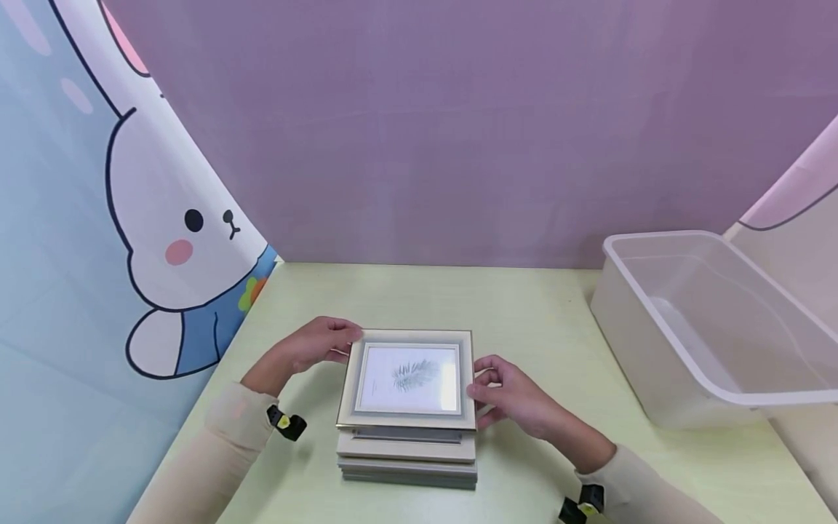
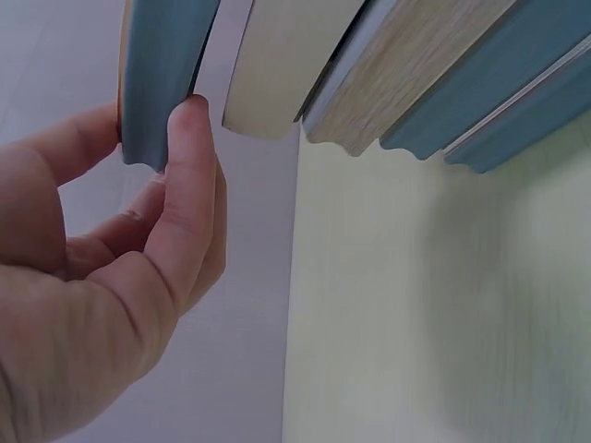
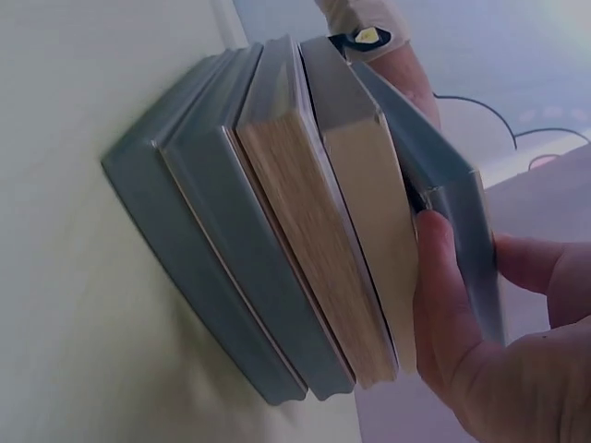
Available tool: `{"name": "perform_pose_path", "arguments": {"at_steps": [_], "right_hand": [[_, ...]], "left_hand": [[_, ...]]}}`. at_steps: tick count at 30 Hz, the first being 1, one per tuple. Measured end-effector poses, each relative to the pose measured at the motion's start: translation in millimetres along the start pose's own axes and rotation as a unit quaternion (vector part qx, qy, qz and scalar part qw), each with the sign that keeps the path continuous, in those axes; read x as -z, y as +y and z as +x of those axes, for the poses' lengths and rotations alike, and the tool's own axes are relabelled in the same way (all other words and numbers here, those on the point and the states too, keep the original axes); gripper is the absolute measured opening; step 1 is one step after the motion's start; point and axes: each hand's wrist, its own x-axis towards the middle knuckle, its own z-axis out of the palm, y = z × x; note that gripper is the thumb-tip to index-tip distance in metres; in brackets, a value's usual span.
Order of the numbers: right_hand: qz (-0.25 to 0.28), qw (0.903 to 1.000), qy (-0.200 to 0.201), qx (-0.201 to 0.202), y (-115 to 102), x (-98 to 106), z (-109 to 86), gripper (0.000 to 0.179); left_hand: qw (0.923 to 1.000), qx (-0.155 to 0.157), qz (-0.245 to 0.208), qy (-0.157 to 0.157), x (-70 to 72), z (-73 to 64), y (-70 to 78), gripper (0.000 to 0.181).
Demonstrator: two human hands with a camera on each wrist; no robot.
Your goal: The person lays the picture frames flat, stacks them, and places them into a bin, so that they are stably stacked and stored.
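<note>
A picture frame [image 1: 411, 378] with a leaf print lies face up at the top of a stack of several frames [image 1: 407, 473]. Its side edge [image 2: 164, 74] looks blue-grey in the left wrist view, where a gap parts it from the cream-edged frame [image 2: 277, 69] below. My left hand [image 1: 321, 343] pinches the top frame near its far left corner, thumb above and fingers beneath. At the right edge my right hand [image 1: 513, 397] grips the same frame between thumb and fingers. Wood-grained and blue-grey edges show lower in the stack [image 3: 309, 240].
A translucent white plastic bin [image 1: 655, 349] stands on the right of the pale table [image 1: 524, 298]. Behind the table hangs a purple backdrop [image 1: 425, 145], with a rabbit-print sheet [image 1: 177, 240] on the left. Both wrists wear small black devices [image 1: 286, 422].
</note>
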Motion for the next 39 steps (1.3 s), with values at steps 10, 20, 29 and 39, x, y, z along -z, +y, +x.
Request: {"name": "perform_pose_path", "arguments": {"at_steps": [10, 20, 29, 39], "right_hand": [[-0.032, 0.9994, -0.009, 0.014, -0.5, -10.1, -11.1, 0.052], [-0.066, 0.9977, -0.011, 0.004, 0.2, -10.8, -13.7, 0.054], [-0.062, 0.9980, -0.008, 0.002, 2.9, -12.7, -14.2, 0.054], [-0.057, 0.9982, -0.019, 0.000, 3.2, -11.9, -14.3, 0.055]], "left_hand": [[0.9998, -0.002, 0.003, -0.019, -1.6, -4.9, -4.3, 0.042], [0.9989, -0.011, 0.013, -0.043, -2.4, -8.5, -7.3, 0.037], [0.9988, -0.006, 0.025, -0.041, -4.8, -7.8, -10.6, 0.039], [0.9991, 0.003, 0.016, -0.038, -4.9, -12.7, -13.8, 0.039]]}}
